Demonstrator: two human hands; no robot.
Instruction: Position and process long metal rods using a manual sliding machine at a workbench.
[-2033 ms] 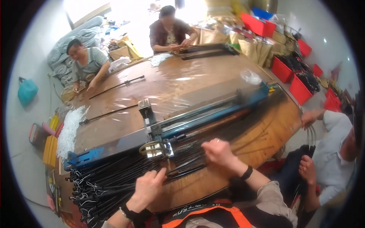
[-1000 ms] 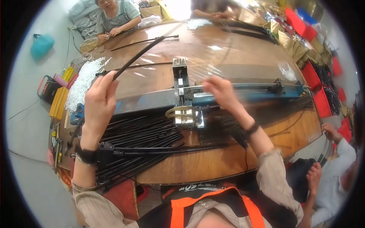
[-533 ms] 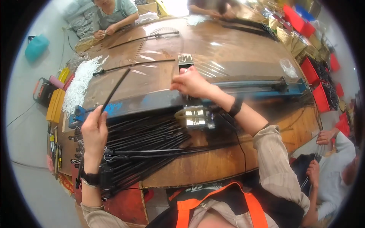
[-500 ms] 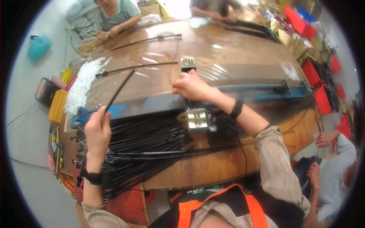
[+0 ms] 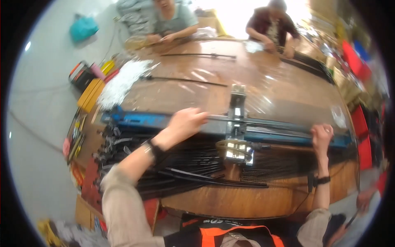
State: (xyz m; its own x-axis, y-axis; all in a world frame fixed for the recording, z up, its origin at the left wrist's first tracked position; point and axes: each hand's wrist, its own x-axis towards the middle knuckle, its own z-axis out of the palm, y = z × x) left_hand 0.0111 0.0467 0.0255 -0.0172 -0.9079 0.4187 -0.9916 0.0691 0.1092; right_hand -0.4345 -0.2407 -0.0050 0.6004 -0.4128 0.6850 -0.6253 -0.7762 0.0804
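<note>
A thin black rod [image 5: 271,124] lies lengthwise over a long blue rail [image 5: 138,118] and passes through the metal clamp fixture [image 5: 237,113] in the middle. My left hand [image 5: 187,124] is closed around its left part, left of the fixture. At the rail's right end, my right hand [image 5: 322,135] pinches near the rod's other end, though blur hides the exact contact. Just in front of the fixture is a shiny metal block [image 5: 237,151] with a cable. A large bundle of black rods [image 5: 185,160] lies on the near side of the rail.
Two more black rods [image 5: 187,81] lie farther across the brown table [image 5: 177,96]. White ties or strips [image 5: 123,84] are heaped at the left, beside a yellow box [image 5: 90,95]. Co-workers [image 5: 273,29] sit at the far edge. Red bins [image 5: 362,131] stand on the right.
My left hand has moved right and brought the tilted rod down along the rail. My right hand has gone from the fixture to the rail's right end. The view has shifted.
</note>
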